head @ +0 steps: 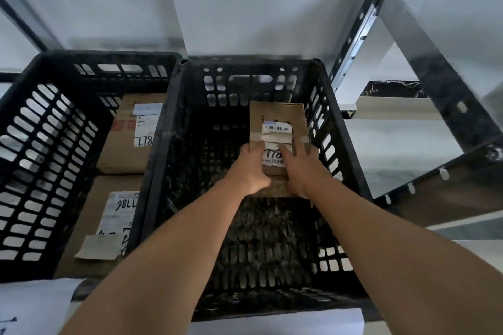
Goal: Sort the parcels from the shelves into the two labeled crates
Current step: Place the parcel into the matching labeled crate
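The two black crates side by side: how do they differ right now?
The left crate holds two cardboard parcels lying flat, the far one and the near one. The right crate holds only the small parcel that both hands, left hand and right hand, hold inside it. Both crates are black, slotted plastic.

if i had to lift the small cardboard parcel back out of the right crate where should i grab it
Grip the parcel by its two long side edges, coming from above. It is long and narrow, near the right wall of the right crate, and both hands already span its near end.
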`<state>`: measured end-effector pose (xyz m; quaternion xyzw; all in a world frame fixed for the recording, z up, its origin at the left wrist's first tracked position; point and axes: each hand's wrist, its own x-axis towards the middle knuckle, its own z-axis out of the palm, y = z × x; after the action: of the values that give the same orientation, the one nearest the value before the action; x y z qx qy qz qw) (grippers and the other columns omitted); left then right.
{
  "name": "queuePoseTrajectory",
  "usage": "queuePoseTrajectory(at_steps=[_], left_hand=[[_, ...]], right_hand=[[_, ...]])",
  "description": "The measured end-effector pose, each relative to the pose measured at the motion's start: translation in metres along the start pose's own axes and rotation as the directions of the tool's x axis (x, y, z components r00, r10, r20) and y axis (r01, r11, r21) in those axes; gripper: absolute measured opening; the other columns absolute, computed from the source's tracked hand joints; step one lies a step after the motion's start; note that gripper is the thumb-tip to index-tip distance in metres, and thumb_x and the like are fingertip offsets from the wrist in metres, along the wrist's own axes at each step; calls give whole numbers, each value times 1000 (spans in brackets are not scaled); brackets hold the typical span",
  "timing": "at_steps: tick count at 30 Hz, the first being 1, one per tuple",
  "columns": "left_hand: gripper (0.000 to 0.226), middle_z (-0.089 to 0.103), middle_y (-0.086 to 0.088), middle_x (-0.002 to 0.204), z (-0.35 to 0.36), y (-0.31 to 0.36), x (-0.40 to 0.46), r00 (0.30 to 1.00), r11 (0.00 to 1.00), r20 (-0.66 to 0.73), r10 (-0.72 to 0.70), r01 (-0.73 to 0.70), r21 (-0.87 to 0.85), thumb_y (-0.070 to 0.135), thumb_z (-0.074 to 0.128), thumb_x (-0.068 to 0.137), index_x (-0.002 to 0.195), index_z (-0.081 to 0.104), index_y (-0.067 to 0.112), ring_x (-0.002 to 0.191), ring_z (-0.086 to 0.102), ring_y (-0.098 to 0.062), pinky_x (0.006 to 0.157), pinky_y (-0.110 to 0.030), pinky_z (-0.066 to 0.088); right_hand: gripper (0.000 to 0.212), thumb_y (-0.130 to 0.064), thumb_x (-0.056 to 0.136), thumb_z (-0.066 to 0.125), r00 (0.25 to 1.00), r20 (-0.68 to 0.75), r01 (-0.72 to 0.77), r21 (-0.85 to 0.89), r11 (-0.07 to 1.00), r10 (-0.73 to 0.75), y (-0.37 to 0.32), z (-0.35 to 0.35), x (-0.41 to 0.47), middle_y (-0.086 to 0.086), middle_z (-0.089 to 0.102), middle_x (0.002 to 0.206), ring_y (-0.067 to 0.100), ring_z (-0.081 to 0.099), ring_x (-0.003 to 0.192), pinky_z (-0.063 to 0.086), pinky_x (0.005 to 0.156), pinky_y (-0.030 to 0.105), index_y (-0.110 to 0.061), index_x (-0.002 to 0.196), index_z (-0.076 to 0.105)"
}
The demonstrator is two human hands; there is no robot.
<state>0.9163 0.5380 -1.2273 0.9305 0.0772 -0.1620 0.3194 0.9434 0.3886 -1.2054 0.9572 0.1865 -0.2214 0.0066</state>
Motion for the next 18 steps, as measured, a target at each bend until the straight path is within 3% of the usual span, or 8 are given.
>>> queuePoseTrajectory(at_steps=[3,6,8,10,11,14,18], left_hand=[[89,29,-13,149,3,-3,7,999,998,-5,38,-37,45,19,75,82,155,25,21,126,49,-33,102,-41,49],[78,26,-14,157,15,-9,4,993,952,40,111,-118,281,37,60,96,158,17,21,132,47,-36,106,-47,45],[73,14,-13,165,22,-13,8,991,930,36,128,-133,344,48,49,100,159,10,31,147,28,-37,116,-54,34],[83,-17,-14,165,20,-12,4,995,879,7,100,-91,469,32,55,100,160,-4,26,153,-7,-35,125,-51,11],[86,-24,-13,164,18,-10,2,990,857,-34,134,-99,506,28,53,101,159,-9,20,153,-16,-32,126,-48,3],[80,-20,-9,166,15,-5,3,980,810,-14,198,-156,566,32,43,104,158,-14,11,153,-16,-25,126,-41,-5],[81,-21,-12,165,18,-1,8,984,757,109,140,-177,629,39,40,105,157,-13,6,153,-18,-27,124,-37,-6]], right_hand=[[80,-16,97,54,1000,-23,12,-61,998,-14,5,-3,5,10,-6,167,47,-6,150,24,119,55,-23,160,5],[69,-20,104,41,999,-46,18,-165,986,-26,5,7,4,11,-2,168,40,-11,152,10,124,51,-19,161,3],[70,-19,104,40,998,-59,21,-186,982,-32,4,14,3,14,-6,168,37,-8,153,6,125,48,-16,160,-3],[73,-17,103,40,998,-53,28,-167,986,-37,4,17,5,17,-9,167,37,-9,153,8,125,47,-13,160,-5],[73,-17,103,40,998,-50,28,-160,987,-37,4,17,6,18,-9,167,37,-9,153,9,125,47,-10,160,-5],[75,-15,102,43,998,-56,19,-151,988,-27,5,16,9,21,-6,166,36,-7,154,10,125,46,0,158,-5],[73,-15,102,39,1000,-13,22,-143,989,-24,5,19,13,24,-9,165,36,-9,154,4,125,46,4,156,-7]])
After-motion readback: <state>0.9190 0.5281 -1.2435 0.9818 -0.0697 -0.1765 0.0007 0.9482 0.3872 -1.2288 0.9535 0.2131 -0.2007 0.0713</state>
